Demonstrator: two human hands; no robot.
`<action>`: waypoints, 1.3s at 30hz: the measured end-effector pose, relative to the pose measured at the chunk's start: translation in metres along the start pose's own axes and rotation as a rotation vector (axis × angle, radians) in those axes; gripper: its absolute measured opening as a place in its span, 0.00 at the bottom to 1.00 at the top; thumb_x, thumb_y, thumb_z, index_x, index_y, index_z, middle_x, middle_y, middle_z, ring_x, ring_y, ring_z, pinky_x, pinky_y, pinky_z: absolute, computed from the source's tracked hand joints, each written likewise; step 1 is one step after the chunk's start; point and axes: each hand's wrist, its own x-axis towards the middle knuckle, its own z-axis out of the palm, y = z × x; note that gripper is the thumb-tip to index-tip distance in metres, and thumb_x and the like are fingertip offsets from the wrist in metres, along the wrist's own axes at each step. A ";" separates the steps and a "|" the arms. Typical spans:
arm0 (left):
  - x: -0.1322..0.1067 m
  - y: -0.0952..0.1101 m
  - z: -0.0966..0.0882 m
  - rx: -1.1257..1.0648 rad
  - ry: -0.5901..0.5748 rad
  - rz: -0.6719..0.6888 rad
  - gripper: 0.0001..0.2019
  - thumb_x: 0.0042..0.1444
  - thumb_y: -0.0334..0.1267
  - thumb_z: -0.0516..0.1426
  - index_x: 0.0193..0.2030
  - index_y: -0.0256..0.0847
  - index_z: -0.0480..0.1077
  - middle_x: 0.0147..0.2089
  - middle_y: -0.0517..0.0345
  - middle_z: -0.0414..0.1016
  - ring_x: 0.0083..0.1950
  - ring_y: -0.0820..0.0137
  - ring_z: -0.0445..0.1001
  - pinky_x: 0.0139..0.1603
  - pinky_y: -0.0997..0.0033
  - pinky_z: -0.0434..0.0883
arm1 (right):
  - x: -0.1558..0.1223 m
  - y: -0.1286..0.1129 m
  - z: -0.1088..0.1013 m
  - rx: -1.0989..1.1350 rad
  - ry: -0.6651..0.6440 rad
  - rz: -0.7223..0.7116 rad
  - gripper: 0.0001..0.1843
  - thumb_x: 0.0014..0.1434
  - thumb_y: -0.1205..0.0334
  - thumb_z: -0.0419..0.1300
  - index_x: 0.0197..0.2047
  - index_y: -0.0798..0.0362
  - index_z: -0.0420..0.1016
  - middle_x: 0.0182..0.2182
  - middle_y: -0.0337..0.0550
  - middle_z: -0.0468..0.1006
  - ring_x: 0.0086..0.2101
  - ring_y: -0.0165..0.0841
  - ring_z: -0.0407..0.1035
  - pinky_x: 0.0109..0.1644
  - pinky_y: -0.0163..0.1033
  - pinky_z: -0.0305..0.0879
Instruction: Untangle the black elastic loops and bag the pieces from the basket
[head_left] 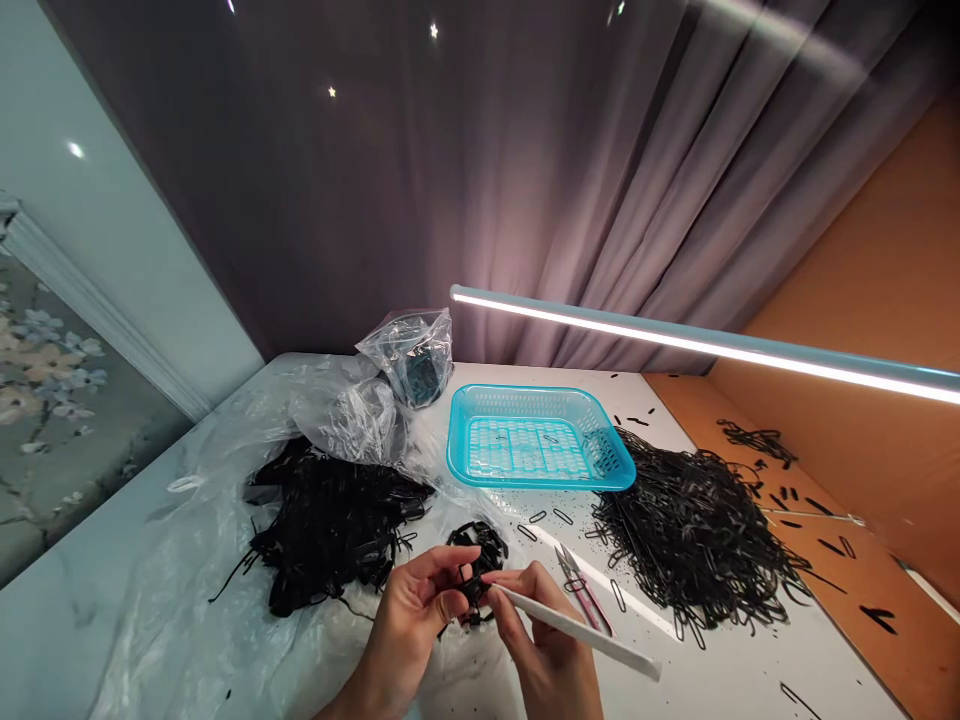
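Observation:
My left hand (409, 615) is closed, its thumb and fingers pinching a small black part (472, 586). My right hand (551, 650) grips a slim white-handled tool (592, 640), whose tip meets the black part; the tip itself is too small to make out. Just beyond my fingers lies a small heap of black loops (484, 540). To the left spreads a pile of black strips (330, 530) on clear plastic. Thread snips (581, 590) with pink handles rest right of my right hand.
A blue plastic basket (454, 465) stands behind the hands. Many thin black loops (697, 540) are heaped on the right, with loose ones around. Clear plastic sheeting (165, 590) covers the left side. A filled clear bag (420, 360) sits at the back. A lit tube lamp (675, 343) crosses above.

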 end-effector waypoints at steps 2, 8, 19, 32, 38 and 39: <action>0.000 0.000 -0.001 0.007 -0.016 0.021 0.12 0.50 0.40 0.69 0.43 0.47 0.81 0.35 0.59 0.72 0.36 0.73 0.70 0.38 0.77 0.69 | 0.002 0.000 -0.001 0.044 -0.019 0.036 0.12 0.59 0.50 0.64 0.35 0.50 0.78 0.32 0.43 0.80 0.36 0.38 0.72 0.40 0.37 0.65; 0.000 0.013 0.002 0.459 -0.087 0.260 0.06 0.60 0.36 0.61 0.39 0.49 0.82 0.36 0.57 0.69 0.38 0.71 0.72 0.37 0.76 0.70 | 0.009 0.004 -0.011 0.227 -0.085 0.177 0.14 0.57 0.50 0.67 0.31 0.52 0.76 0.31 0.43 0.79 0.36 0.38 0.71 0.42 0.39 0.64; -0.005 0.021 -0.002 0.740 -0.082 0.490 0.11 0.62 0.32 0.58 0.31 0.45 0.79 0.39 0.57 0.67 0.40 0.71 0.71 0.42 0.74 0.68 | 0.009 -0.002 -0.005 0.690 -0.118 0.509 0.17 0.48 0.59 0.75 0.26 0.54 0.70 0.25 0.39 0.76 0.28 0.29 0.68 0.35 0.34 0.62; 0.005 0.027 0.000 0.200 0.086 -0.102 0.11 0.62 0.46 0.57 0.47 0.44 0.66 0.48 0.53 0.75 0.24 0.74 0.74 0.19 0.79 0.62 | 0.006 0.006 -0.024 0.621 0.023 0.427 0.17 0.48 0.58 0.75 0.26 0.55 0.71 0.29 0.42 0.78 0.32 0.32 0.71 0.35 0.34 0.66; 0.011 0.022 0.002 0.434 -0.143 -0.142 0.19 0.59 0.49 0.60 0.50 0.38 0.74 0.45 0.48 0.78 0.32 0.69 0.76 0.28 0.74 0.68 | 0.011 0.004 -0.028 0.647 0.028 0.424 0.15 0.51 0.58 0.74 0.29 0.53 0.70 0.34 0.44 0.78 0.38 0.36 0.72 0.36 0.37 0.68; 0.011 0.022 0.003 0.438 -0.154 -0.158 0.16 0.57 0.46 0.62 0.46 0.36 0.76 0.39 0.50 0.79 0.31 0.69 0.74 0.28 0.74 0.67 | 0.012 0.005 -0.029 0.644 0.021 0.414 0.15 0.51 0.58 0.73 0.29 0.53 0.71 0.34 0.43 0.78 0.38 0.36 0.72 0.37 0.37 0.68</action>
